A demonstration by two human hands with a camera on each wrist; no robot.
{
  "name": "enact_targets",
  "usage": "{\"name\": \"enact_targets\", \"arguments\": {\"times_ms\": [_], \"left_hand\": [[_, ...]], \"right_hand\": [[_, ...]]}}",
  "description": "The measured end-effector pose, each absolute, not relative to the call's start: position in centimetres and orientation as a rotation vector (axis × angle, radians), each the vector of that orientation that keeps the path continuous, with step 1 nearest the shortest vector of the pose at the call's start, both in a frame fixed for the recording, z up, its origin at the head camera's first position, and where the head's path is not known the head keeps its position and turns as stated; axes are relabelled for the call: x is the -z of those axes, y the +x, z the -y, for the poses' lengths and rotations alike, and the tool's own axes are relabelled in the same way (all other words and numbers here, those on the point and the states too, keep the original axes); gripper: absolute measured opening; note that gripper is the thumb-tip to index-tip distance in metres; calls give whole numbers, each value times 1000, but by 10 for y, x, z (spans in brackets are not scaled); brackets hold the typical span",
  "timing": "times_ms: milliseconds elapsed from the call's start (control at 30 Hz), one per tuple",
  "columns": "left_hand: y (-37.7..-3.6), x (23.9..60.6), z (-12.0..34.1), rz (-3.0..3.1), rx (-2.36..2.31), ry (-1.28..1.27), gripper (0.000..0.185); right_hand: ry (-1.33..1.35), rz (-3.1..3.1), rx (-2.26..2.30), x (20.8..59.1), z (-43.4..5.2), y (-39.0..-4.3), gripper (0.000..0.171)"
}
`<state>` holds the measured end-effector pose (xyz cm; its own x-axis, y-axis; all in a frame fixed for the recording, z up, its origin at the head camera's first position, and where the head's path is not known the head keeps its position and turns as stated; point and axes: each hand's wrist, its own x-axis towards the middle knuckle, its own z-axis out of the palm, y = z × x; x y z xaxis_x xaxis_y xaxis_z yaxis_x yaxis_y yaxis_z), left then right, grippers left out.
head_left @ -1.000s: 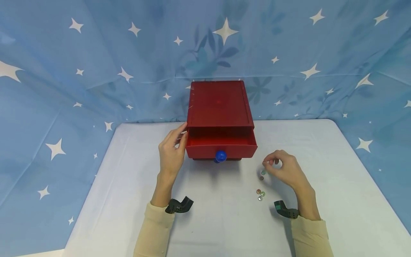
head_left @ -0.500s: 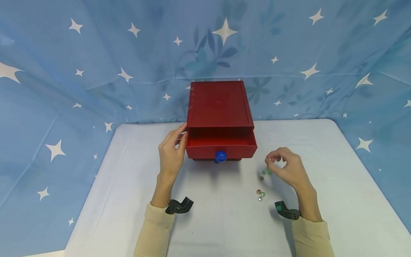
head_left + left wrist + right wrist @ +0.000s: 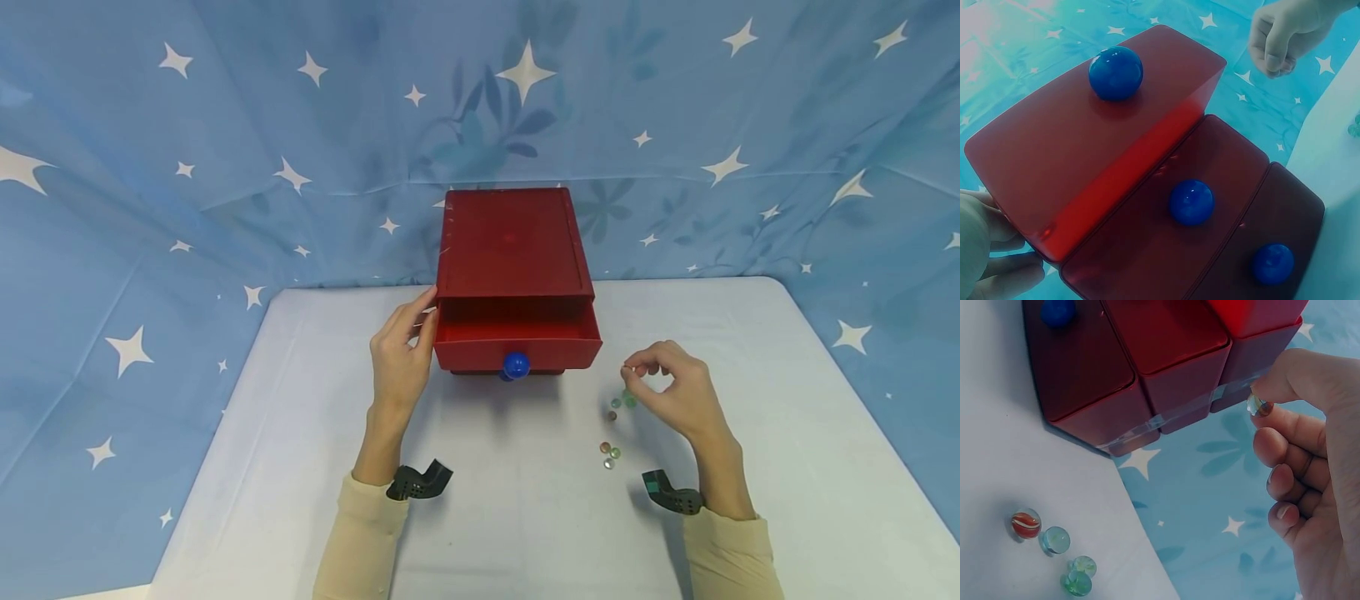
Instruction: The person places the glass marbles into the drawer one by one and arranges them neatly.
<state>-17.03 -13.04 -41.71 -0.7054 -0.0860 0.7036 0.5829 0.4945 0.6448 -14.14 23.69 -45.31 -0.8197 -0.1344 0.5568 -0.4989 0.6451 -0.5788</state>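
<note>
OK, R hand [image 3: 681, 393] pinches marble [image 3: 1259, 405] (w/ room) beside drawer edge [image 3: 592, 353].

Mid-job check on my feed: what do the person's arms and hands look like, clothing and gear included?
The left hand and right hand are ungloved. The left sleeve and right sleeve are plain pale beige. The left wrist device and right wrist device are dark and curved; the right one has a green patch. No cables show.
</note>
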Motion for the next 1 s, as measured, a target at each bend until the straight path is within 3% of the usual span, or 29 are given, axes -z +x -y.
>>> {"name": "enact_targets", "arguments": {"times_ms": [500, 1000], "left_hand": [[-169, 415, 130, 2054, 1241, -400, 35], [-170, 417, 130, 2052, 1243, -404, 35]], "right_hand": [[523, 2269, -1047, 441, -233, -139, 11], [504, 2161, -1086, 433, -224, -136, 18]]}}
